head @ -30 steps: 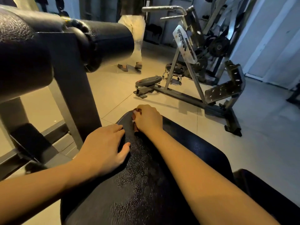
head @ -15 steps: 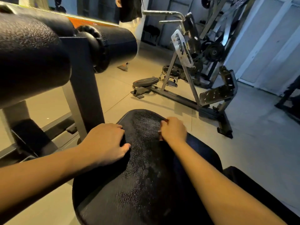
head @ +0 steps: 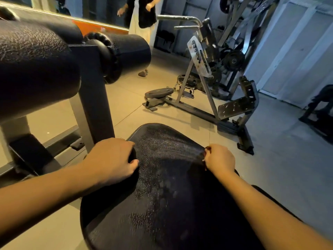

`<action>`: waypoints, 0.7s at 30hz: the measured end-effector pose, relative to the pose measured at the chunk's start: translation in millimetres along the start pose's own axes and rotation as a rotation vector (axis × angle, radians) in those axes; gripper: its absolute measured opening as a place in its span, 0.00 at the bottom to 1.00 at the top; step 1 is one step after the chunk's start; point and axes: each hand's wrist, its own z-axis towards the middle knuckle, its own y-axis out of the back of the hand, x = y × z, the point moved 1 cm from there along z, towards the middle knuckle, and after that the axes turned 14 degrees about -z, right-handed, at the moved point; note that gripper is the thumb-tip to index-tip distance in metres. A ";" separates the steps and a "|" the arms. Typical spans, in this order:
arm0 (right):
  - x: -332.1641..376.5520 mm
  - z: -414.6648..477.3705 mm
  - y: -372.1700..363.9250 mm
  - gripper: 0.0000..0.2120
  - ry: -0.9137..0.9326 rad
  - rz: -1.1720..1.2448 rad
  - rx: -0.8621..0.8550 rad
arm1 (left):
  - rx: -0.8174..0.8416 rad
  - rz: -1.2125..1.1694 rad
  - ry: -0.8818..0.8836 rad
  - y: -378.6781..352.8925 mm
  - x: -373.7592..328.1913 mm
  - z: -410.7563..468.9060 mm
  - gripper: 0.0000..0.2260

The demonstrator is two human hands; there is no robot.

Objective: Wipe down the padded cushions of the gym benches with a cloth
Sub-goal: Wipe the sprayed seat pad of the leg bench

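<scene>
A black padded cushion (head: 167, 195) of a gym bench fills the lower middle of the view, its rounded far end pointing away. The right hand (head: 219, 158) is now seen at the cushion's right edge, having been carried there from the far left part of the top within the last second. A full sideways stroke across the far end is judged to be finished, so the nearer part of the cushion is probably still to be wiped.

The right hand's fingers are curled tight into a fist. The cloth (head: 204, 160) is almost wholly hidden inside it, and only a pale sliver is shown at the knuckles.

The left hand (head: 111, 159) is kept on the cushion's left edge, fingers bent over the rim and thumb laid on top.

The near end of the cushion is cut off by the bottom of the frame. A large black roller pad (head: 36, 69) is cut off at the upper left. Beyond, a person (head: 142, 17) is shown only from shoulders to feet, and the surface sheen cannot be read as wet or dry.
</scene>
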 end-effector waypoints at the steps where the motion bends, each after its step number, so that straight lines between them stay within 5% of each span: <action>1: 14.4 -1.9 2.1 0.12 0.016 0.037 -0.004 | -0.013 0.000 -0.001 -0.2 -2.0 0.1 0.20; 6: 151.6 -29.9 19.2 0.12 0.370 0.300 0.001 | 0.048 -0.015 0.047 2.8 -3.9 0.7 0.21; 9: 170.7 -34.6 27.4 0.12 0.555 0.327 -0.022 | 0.083 -0.084 0.074 6.3 -1.7 2.3 0.25; 16: 18.6 24.6 -5.8 0.11 0.076 0.109 0.025 | 0.124 -0.045 0.073 0.7 0.7 3.1 0.37; 18: 19.6 23.4 -5.8 0.11 -0.009 0.117 0.019 | 0.131 -0.034 0.082 -1.8 0.5 5.9 0.39; 21: 79.1 13.4 1.2 0.11 0.101 0.297 0.026 | 0.141 -0.048 0.114 -3.5 1.1 12.5 0.40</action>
